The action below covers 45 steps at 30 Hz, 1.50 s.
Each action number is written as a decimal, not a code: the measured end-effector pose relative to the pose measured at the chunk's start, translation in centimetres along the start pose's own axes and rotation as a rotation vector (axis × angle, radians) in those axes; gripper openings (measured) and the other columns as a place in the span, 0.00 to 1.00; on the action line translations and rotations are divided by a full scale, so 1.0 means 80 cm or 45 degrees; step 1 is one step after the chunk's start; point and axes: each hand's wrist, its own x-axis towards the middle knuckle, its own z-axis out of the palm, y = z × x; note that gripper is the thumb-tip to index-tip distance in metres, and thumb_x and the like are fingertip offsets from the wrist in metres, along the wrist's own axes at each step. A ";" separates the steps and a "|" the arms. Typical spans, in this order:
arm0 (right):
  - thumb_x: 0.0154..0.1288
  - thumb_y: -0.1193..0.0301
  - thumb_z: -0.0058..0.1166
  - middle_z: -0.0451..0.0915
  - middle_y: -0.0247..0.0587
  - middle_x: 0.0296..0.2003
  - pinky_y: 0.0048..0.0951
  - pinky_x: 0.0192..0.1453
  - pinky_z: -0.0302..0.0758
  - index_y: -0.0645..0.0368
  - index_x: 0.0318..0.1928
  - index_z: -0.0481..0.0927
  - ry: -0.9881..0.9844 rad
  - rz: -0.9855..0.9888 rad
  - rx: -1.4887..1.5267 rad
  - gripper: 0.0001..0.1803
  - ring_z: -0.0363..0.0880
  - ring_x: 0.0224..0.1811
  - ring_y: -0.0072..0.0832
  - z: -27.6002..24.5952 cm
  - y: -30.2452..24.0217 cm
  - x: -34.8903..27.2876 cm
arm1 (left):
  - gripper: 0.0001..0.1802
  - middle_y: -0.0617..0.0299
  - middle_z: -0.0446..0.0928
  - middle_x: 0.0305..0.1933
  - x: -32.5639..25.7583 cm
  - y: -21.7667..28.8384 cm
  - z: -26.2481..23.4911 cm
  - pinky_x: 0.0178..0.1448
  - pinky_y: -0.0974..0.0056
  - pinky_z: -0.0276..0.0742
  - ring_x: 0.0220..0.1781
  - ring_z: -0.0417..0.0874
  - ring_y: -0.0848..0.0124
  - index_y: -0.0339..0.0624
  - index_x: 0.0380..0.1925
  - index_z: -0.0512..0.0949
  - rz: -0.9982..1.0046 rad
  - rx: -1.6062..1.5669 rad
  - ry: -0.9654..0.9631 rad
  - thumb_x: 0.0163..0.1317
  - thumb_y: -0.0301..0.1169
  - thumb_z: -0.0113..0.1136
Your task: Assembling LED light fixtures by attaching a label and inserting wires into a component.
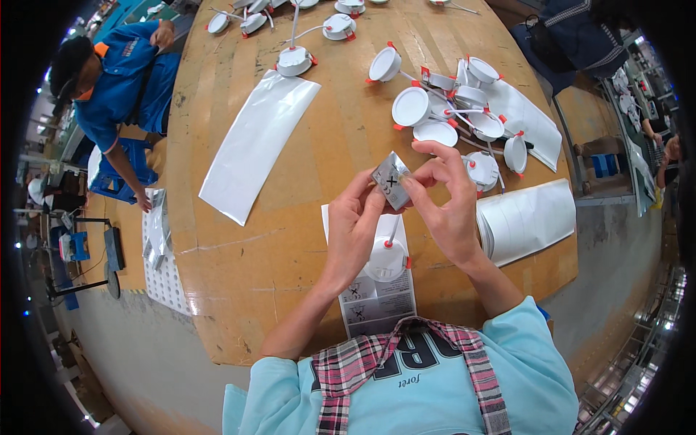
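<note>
A small silver label [391,190] with printed symbols is held up over the table between my two hands. My left hand [353,230] pinches its left edge between thumb and fingers. My right hand [448,206] has thumb and fingertips closed at its right edge, with the index finger arched above. Beneath my hands a round white downlight [386,261] with red clips lies on a strip of printed silver labels [377,304]. Its cable runs up toward my hands, and its far end is hidden behind them.
Several white downlights [411,106] with red clips are heaped beyond my right hand. A stack of white sheets [533,221] lies to the right, and a long white sheet [259,145] to the left. A person in blue [123,94] reaches toward silver packets [156,232] at far left.
</note>
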 end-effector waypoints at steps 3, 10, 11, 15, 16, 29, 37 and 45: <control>0.59 0.81 0.58 0.79 0.38 0.25 0.25 0.39 0.74 0.63 0.54 0.69 0.001 0.010 -0.002 0.23 0.78 0.29 0.22 -0.001 0.002 0.000 | 0.15 0.54 0.80 0.42 0.000 0.001 0.000 0.45 0.69 0.82 0.40 0.84 0.71 0.29 0.53 0.71 -0.039 0.005 -0.022 0.71 0.26 0.44; 0.59 0.80 0.59 0.79 0.38 0.26 0.25 0.39 0.73 0.63 0.55 0.69 0.007 -0.019 0.026 0.23 0.78 0.30 0.21 0.000 0.002 0.000 | 0.15 0.54 0.80 0.42 0.004 -0.002 0.000 0.46 0.67 0.83 0.40 0.84 0.70 0.29 0.52 0.73 -0.015 -0.033 0.010 0.70 0.26 0.44; 0.59 0.80 0.59 0.79 0.38 0.26 0.25 0.39 0.73 0.63 0.55 0.69 0.011 -0.018 0.023 0.23 0.78 0.30 0.21 0.000 0.005 0.000 | 0.15 0.54 0.81 0.41 0.006 -0.002 -0.001 0.47 0.66 0.83 0.40 0.84 0.69 0.29 0.52 0.73 -0.069 -0.111 0.018 0.70 0.26 0.45; 0.58 0.80 0.60 0.79 0.37 0.27 0.24 0.41 0.72 0.62 0.54 0.69 -0.003 -0.187 0.037 0.23 0.78 0.32 0.20 -0.003 0.007 0.000 | 0.16 0.55 0.81 0.42 0.009 -0.004 -0.008 0.47 0.66 0.83 0.40 0.85 0.70 0.29 0.52 0.74 -0.106 -0.229 0.000 0.68 0.26 0.46; 0.58 0.80 0.61 0.80 0.37 0.29 0.23 0.42 0.72 0.62 0.53 0.69 -0.029 -0.178 0.115 0.23 0.78 0.33 0.20 -0.005 0.006 0.000 | 0.16 0.55 0.81 0.42 0.009 -0.003 -0.009 0.47 0.66 0.83 0.40 0.85 0.70 0.29 0.52 0.74 -0.109 -0.231 0.003 0.68 0.26 0.46; 0.54 0.75 0.67 0.77 0.34 0.40 0.38 0.59 0.65 0.63 0.47 0.74 -0.196 -0.755 0.218 0.20 0.69 0.48 0.31 -0.009 0.040 0.004 | 0.17 0.56 0.81 0.43 0.009 0.000 -0.014 0.45 0.71 0.80 0.41 0.83 0.76 0.30 0.52 0.74 -0.327 -0.586 -0.056 0.67 0.28 0.48; 0.48 0.81 0.67 0.81 0.39 0.37 0.35 0.47 0.73 0.60 0.43 0.77 -0.038 -0.607 0.216 0.19 0.76 0.41 0.34 0.003 0.025 -0.004 | 0.15 0.58 0.82 0.40 0.005 -0.004 -0.012 0.43 0.72 0.76 0.38 0.80 0.79 0.31 0.49 0.73 -0.149 -0.154 0.014 0.68 0.30 0.50; 0.46 0.81 0.68 0.82 0.39 0.36 0.35 0.45 0.74 0.59 0.42 0.78 -0.139 -0.864 -0.034 0.20 0.78 0.38 0.35 0.000 0.018 0.003 | 0.10 0.61 0.79 0.39 0.012 0.006 -0.025 0.43 0.70 0.77 0.37 0.80 0.76 0.34 0.42 0.74 -0.290 -0.673 -0.109 0.64 0.28 0.50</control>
